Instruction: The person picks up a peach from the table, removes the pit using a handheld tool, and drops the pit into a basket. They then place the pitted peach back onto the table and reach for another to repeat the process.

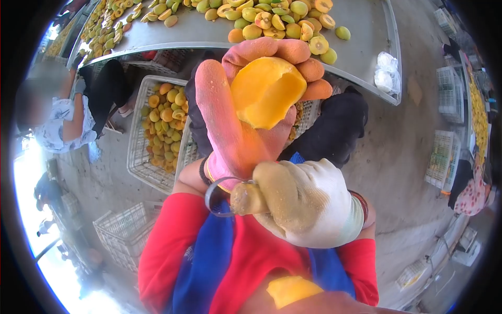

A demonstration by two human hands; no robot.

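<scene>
My left hand (pixel 246 110), in a pink and orange rubber-coated glove, is raised palm up in the middle of the view. Its fingers curl around a hollowed yellow peach half (pixel 261 91), whose scooped opening faces right. Below it, my right hand (pixel 308 201) wears a white glove with tan coating and is closed. From that fist a thin curved metal loop of a pitting knife (pixel 210 199) sticks out to the left; its handle is hidden by the fingers. The loop is apart from the peach half, near my left wrist.
Many cut peaches (pixel 272 21) lie on the metal table (pixel 361 52) ahead, with a crumpled white plastic bag (pixel 386 70) at its corner. A peach-filled crate (pixel 137 152) stands left. Stacked white crates (pixel 125 225) are lower left. Another person (pixel 68 115) sits at left.
</scene>
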